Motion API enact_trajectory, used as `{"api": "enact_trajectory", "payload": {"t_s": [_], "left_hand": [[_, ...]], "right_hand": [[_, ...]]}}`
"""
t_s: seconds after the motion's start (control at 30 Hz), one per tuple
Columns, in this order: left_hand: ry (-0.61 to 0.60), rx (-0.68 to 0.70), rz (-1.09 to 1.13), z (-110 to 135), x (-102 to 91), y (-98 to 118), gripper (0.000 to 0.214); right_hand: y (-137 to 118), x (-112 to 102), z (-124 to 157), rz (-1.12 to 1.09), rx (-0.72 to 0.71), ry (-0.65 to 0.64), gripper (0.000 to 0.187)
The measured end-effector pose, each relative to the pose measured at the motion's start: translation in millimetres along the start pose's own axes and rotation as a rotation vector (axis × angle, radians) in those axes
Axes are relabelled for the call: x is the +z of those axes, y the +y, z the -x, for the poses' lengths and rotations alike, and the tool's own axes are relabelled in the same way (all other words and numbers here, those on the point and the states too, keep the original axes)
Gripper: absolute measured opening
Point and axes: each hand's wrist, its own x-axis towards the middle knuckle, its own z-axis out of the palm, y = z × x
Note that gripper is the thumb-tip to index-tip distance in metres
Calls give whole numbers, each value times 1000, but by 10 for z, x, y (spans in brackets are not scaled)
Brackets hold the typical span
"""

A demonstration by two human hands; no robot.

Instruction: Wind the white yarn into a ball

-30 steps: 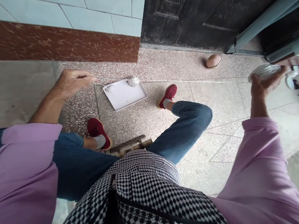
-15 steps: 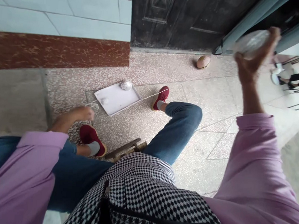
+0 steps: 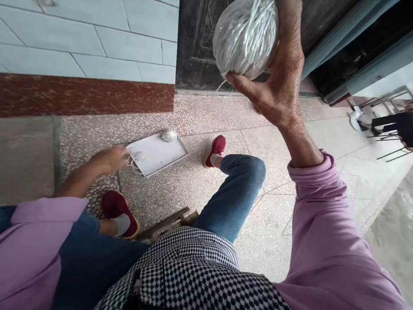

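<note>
My right hand (image 3: 284, 70) is raised in front of the dark door. Its thumb and fingers are wrapped around a large ball of shiny white string (image 3: 245, 35). Low on the left, my left hand (image 3: 112, 160) is closed and a little blurred, with loops of white string (image 3: 133, 164) at its fingers. Beside it, a shallow white tray (image 3: 159, 159) lies on the floor. A small silvery-white lump (image 3: 169, 135) rests at the tray's far edge, and a whitish tangle (image 3: 139, 156) lies at its near left.
A wooden stool (image 3: 167, 224) is under me, between my red shoes (image 3: 217, 146). Ahead are a tiled wall (image 3: 93, 44) with a brown base and a dark door (image 3: 198, 38). A black chair (image 3: 411, 129) stands far right on the speckled floor (image 3: 265, 227).
My right hand has swung left and closer with the string ball. The straight string that stretched across the tray no longer shows. My left hand has stayed near the tray.
</note>
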Motion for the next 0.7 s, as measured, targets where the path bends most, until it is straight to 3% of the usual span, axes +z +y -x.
{"api": "enact_trajectory", "payload": {"t_s": [0.1, 0.13, 0.2, 0.23, 0.3, 0.37, 0.47, 0.57, 0.7], "left_hand": [[242, 32, 73, -124, -365, 296, 52], [320, 85, 135, -146, -463, 439, 62], [439, 310, 496, -171, -584, 759, 75], [450, 415, 675, -180, -600, 917, 78], [313, 531, 958, -193, -554, 1180, 78], [237, 565, 1048, -195, -440, 1320, 49], [311, 530, 1050, -169, -265, 1294, 17], [393, 469, 1010, -130, -185, 1149, 12], [433, 416, 913, -116, -195, 1053, 21]], "right_hand": [[-110, 253, -47, -138, -110, 10, 122], [-156, 345, -64, -149, -90, -7, 121], [-253, 537, -94, -144, 7, -68, 117], [-299, 639, -104, -158, 56, -98, 117], [-367, 848, -109, -253, 121, -129, 122], [-376, 1061, -93, -384, 162, -142, 128], [-257, 1382, -40, -481, 267, -196, 137], [-57, 1693, 26, -525, 346, -246, 144], [108, 1991, 101, -542, 337, -249, 142]]}}
